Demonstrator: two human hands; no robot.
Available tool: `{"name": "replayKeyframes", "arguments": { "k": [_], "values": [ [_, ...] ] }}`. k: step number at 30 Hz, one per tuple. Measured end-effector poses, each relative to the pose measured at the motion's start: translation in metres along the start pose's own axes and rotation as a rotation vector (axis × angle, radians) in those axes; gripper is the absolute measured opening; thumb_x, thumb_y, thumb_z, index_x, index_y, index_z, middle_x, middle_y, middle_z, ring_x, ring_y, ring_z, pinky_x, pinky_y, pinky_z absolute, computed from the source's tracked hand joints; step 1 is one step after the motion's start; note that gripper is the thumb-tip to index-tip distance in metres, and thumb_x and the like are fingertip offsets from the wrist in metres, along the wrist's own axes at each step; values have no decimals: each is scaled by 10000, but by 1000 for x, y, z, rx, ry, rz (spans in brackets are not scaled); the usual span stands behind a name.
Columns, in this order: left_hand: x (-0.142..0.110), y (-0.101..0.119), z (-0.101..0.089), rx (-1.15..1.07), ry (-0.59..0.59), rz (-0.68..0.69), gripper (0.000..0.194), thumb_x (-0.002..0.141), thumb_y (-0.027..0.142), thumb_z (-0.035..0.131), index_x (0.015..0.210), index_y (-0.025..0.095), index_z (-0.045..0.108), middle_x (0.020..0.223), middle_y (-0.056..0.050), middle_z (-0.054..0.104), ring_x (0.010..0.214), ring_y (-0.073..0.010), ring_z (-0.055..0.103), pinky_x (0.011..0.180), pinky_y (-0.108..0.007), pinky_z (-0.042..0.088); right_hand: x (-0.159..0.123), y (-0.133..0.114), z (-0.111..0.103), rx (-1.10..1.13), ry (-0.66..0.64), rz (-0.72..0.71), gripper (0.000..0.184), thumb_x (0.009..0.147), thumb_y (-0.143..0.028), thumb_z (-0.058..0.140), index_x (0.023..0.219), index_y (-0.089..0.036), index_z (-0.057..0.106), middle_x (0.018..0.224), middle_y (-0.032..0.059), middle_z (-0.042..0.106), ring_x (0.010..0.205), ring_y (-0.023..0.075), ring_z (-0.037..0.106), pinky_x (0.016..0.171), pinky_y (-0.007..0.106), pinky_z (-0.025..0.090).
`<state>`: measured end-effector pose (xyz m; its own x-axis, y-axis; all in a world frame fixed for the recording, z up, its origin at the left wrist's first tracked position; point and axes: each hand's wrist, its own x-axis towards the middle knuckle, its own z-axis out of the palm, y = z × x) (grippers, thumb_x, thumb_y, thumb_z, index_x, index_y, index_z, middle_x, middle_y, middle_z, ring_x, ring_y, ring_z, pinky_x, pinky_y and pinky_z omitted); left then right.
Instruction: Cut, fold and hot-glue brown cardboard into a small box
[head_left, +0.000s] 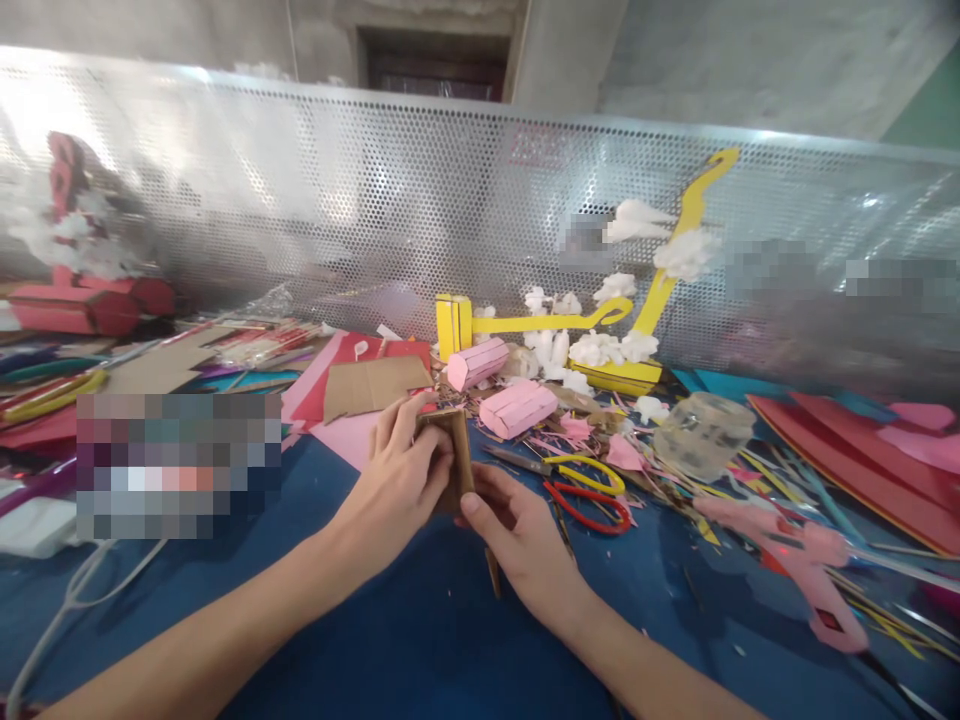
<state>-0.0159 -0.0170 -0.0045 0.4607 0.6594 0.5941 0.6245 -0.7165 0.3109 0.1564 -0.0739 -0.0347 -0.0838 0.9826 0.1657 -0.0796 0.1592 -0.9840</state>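
Between my hands, above the blue table, is a small folded box of brown cardboard [460,455], its open side facing me. My left hand [409,455] grips its left side, with fingertips tucked inside the fold. On the right, my right hand [517,520] pinches the lower right edge with the thumb in front; its other fingers are partly hidden behind. A thin cardboard strip [493,572] hangs below the right hand. Just right of the box lie scissors [577,480] with yellow and red handles. Two pink paper-covered blocks [517,408] lie beyond them.
A pink hot glue gun [795,560] lies at right, near a clear tape roll [705,435]. Yellow shapes with white fluff [615,375] stand at the perforated metal screen [360,200]. Flat cardboard [375,385], paper scraps, a red model [82,300] and a white cable [75,600] surround the work.
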Motion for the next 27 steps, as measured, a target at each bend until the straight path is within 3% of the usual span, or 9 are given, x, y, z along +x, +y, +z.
{"name": "replayKeyframes", "arguments": {
  "k": [4,7,11,14,17,19,20,24,27],
  "values": [
    [-4,10,-2,-127,-21,-11,114,1062,179,413,1011,234,498,1561,-148,392,1541,-331,259,1194,-617,379,6,3,-5,62,64,44,478,933,-574,698,1271,-237,711,1200,81,781,1027,274,754,887,410,624],
    [-4,12,-6,-300,12,-40,161,1088,200,341,992,255,458,1498,-109,482,1593,-259,208,1253,-554,325,9,4,-8,75,85,28,460,939,-572,691,1251,-237,728,1188,69,784,998,258,751,880,396,621],
    [6,1,-13,-500,235,-161,239,1094,263,304,949,250,493,1506,-84,508,1493,-229,404,1226,-470,375,11,3,-9,58,141,5,451,921,-588,703,1193,-232,759,1174,63,784,989,259,742,897,399,618],
    [16,-14,-15,-518,308,-276,294,1064,272,341,895,230,579,1332,-91,637,1323,-257,550,1158,-501,425,11,3,-9,25,182,-5,475,903,-618,706,1160,-224,769,1151,65,784,975,271,739,901,414,620],
    [19,-28,-9,-483,190,-326,263,1022,352,471,868,213,633,1238,-98,685,1200,-280,617,1088,-529,457,11,2,-10,-14,193,-21,468,915,-622,686,1147,-225,771,1141,64,780,963,280,735,913,420,613],
    [17,-32,-3,-535,114,-349,143,954,272,537,1051,219,628,1291,-109,667,1183,-276,637,983,-493,521,11,1,-11,-53,188,-38,446,934,-608,668,1148,-229,768,1129,58,777,944,276,727,902,404,605],
    [16,-32,0,-574,107,-359,236,914,211,543,1143,219,600,1311,-122,652,1230,-277,622,939,-461,545,11,0,-12,-72,185,-50,431,946,-597,655,1144,-231,765,1114,53,776,929,269,721,884,390,602],
    [13,-20,2,-915,-98,-315,440,828,115,529,1243,235,611,1281,-95,706,1179,-246,671,940,-412,581,9,-6,-15,-186,201,-109,379,990,-555,598,1065,-218,755,963,39,754,857,245,681,776,338,571],
    [13,-10,-1,-1118,-244,-317,341,863,214,673,1204,225,670,1143,-80,776,1099,-265,724,964,-415,590,8,-13,-17,-316,236,-166,359,997,-524,579,993,-206,747,834,24,710,786,230,648,691,312,539]
  ]
}}
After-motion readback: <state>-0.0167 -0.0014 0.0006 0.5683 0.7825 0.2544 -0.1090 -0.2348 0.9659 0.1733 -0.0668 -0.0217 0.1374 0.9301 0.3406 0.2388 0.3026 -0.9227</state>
